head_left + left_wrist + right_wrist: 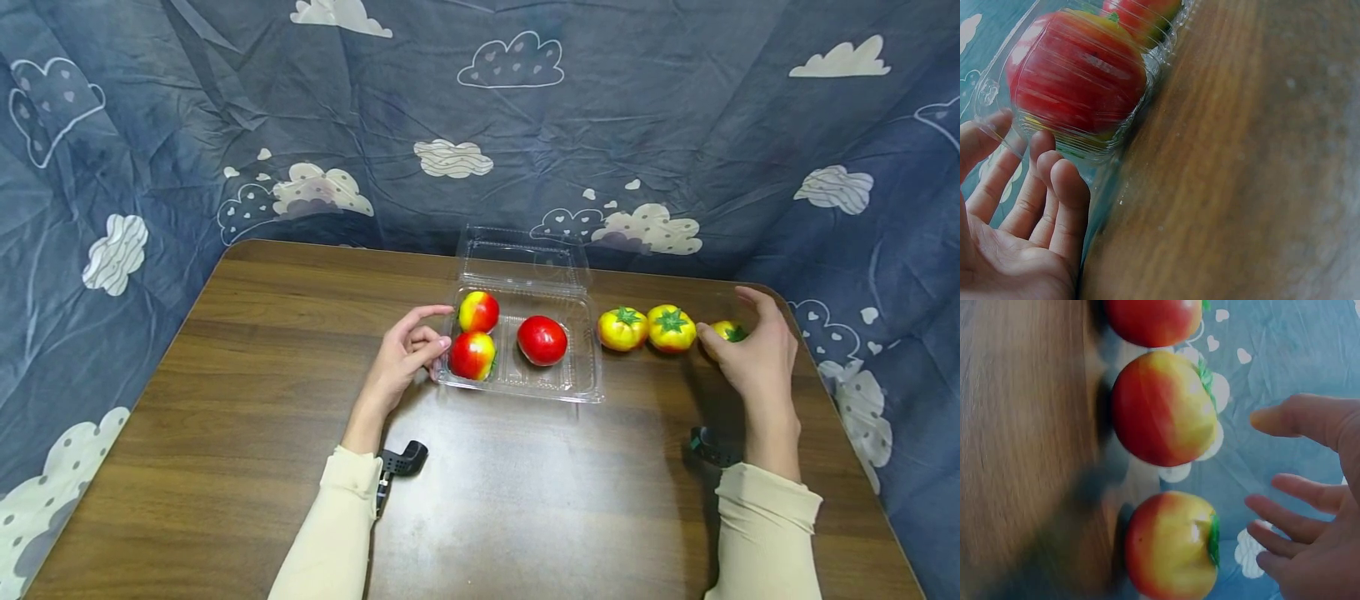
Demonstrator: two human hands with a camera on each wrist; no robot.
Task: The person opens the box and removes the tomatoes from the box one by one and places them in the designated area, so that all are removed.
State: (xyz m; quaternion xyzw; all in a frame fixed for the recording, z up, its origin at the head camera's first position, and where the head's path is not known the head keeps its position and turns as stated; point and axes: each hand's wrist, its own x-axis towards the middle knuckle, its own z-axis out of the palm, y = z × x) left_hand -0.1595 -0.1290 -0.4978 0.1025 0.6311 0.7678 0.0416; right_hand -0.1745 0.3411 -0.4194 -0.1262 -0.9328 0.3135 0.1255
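A clear plastic clamshell box (525, 385) lies with its lid raised at the back. Two red-and-yellow toy tomatoes (472, 356) fill its left side, and an all-red-looking tomato (542, 340) sits right of them. My left hand (401, 354) holds the box's left rim with thumb and fingertips, beside a tomato (1079, 75) seen through the plastic. Over on the right, my right hand (757, 346) reaches over the rightmost tomato (726, 332), partly hiding it. In the right wrist view, thumb and fingers (1288, 522) are spread apart, holding nothing.
Two more tomatoes with green leafy tops, one (622, 328) near the box and one (671, 327) beside it, line up toward my right hand. The brown wooden table (510, 500) ends at a blue cloud-patterned cloth (405, 108) behind and at both sides.
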